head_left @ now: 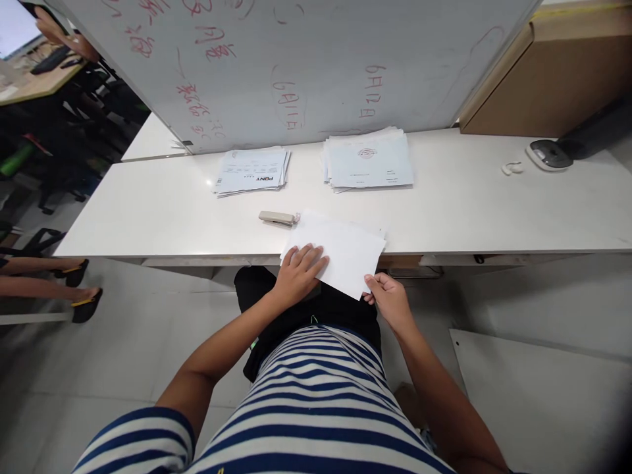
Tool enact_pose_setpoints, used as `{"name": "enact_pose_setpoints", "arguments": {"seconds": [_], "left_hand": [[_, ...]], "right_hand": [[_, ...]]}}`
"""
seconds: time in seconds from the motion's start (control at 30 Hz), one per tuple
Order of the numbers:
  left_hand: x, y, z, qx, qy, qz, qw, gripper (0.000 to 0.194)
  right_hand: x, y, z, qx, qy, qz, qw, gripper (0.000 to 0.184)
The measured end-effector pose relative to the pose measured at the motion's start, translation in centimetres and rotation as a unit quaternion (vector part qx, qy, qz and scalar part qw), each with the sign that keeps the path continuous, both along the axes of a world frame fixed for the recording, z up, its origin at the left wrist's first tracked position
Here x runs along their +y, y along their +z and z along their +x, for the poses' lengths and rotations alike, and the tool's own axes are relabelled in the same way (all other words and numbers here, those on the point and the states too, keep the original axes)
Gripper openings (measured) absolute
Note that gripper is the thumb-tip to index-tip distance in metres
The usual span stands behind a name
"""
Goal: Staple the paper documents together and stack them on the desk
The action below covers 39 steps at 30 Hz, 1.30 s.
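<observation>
A small stack of blank white sheets [345, 250] overhangs the front edge of the white table [172, 217]. My left hand [299, 271] lies on the stack's near left corner with fingers stretched flat. My right hand [388, 297] pinches the stack's near right corner between thumb and fingers. A beige stapler [278, 218] lies on the table just left of the sheets, touching nothing.
Two piles of printed papers sit further back, one on the left [253, 171] and one on the right [368, 161], below a leaning whiteboard [296, 66]. A cardboard box [553, 72], mouse [548, 155] and earbud [512, 168] are at right. Another person's feet [79, 289] show at left.
</observation>
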<state>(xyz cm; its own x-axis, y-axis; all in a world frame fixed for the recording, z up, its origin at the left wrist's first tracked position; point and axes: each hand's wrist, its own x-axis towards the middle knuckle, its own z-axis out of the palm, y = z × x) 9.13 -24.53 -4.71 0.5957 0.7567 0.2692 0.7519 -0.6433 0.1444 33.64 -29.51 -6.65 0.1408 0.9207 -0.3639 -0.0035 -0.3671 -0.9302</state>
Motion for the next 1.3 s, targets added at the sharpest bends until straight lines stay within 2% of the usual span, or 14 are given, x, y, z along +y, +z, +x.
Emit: {"name": "enact_pose_setpoints", "arguments": {"seconds": [0.17,0.3,0.43,0.6,0.67,0.7,0.77,0.83,0.93,0.97,1.0,1.07,1.2,1.3], "left_hand": [[0.1,0.1,-1.7,0.020,0.044,-0.002,0.999,0.056],[-0.3,-0.2,-1.7,0.016,0.057,-0.002,0.998,0.061],[-1.2,-0.8,-1.3,-0.003,0.015,-0.004,1.000,0.057],[-2.9,-1.4,-1.6,-0.056,-0.068,-0.017,0.996,0.040],[-3.7,-1.6,-1.7,-0.116,-0.056,-0.033,0.991,0.042],[-4.0,-1.8,-1.6,-0.162,-0.024,-0.049,0.985,0.045],[-4.3,-2.1,-1.4,-0.282,0.081,-0.113,0.949,0.050],[-4.2,-2.5,-0.9,-0.408,0.169,-0.231,0.867,0.055],[-3.2,-2.4,-0.4,-0.517,0.185,-0.431,0.716,0.058],[-2.8,-2.0,-0.3,-0.528,0.181,-0.469,0.684,0.056],[-2.5,-1.6,-0.4,-0.532,0.180,-0.486,0.670,0.053],[-2.0,-0.3,-0.6,-0.521,0.189,-0.467,0.689,0.046],[-0.9,2.7,-1.1,-0.458,0.188,-0.362,0.790,0.035],[0.6,4.4,-1.0,-0.453,0.159,-0.296,0.826,0.035]], "right_hand": [[-0.1,-0.5,-0.2,-0.006,-0.020,-0.005,1.000,0.048],[0.4,-0.8,-0.3,0.062,-0.028,0.001,0.998,0.043],[1.1,-0.8,-0.4,0.127,-0.054,-0.009,0.990,0.049],[1.0,-1.0,0.3,0.136,-0.068,-0.044,0.987,0.054],[0.7,-1.3,0.9,0.099,-0.082,-0.036,0.991,0.052],[0.5,-1.5,1.2,0.081,-0.085,-0.032,0.993,0.051],[0.2,-1.7,1.8,0.061,-0.078,-0.031,0.995,0.049],[0.1,-1.7,2.2,0.056,-0.055,-0.036,0.996,0.048],[0.1,-1.4,2.6,0.042,-0.022,-0.031,0.998,0.046],[0.2,-1.3,2.7,0.034,-0.015,-0.019,0.999,0.046],[0.4,-1.0,2.8,0.025,-0.007,-0.006,1.000,0.045],[0.8,-0.2,3.0,-0.004,0.004,0.023,1.000,0.042],[2.4,2.7,2.9,-0.099,-0.010,0.101,0.990,0.037],[4.1,5.0,2.2,-0.141,-0.054,0.169,0.974,0.035]]}}
